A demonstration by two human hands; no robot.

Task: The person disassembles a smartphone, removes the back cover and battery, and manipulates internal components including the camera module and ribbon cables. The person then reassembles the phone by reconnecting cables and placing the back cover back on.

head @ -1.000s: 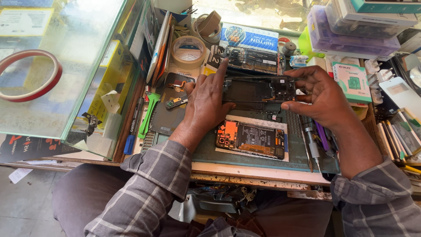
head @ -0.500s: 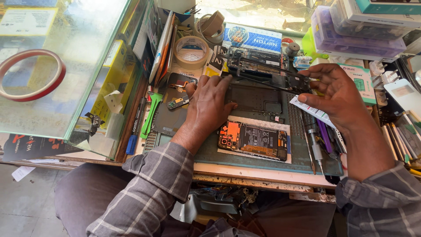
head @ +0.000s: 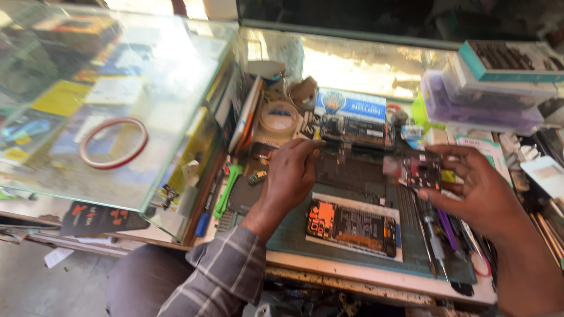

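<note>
- Now right hand [head: 479, 196]: fingers pinch small circuit board [head: 414, 170] by its edges, lifted off bench, prob. to keep components untouched.
- Left hand [head: 291, 176]: fingers loosely curled, tips on dark phone frame [head: 352, 173], steadying it.
- Open phone [head: 352, 222] w/ orange part lies below both hands' fingers on green mat [head: 294, 235].

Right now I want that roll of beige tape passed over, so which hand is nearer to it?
Left. The left hand lies just below the beige tape roll; the right hand is far across the mat, holding a small part.
</note>
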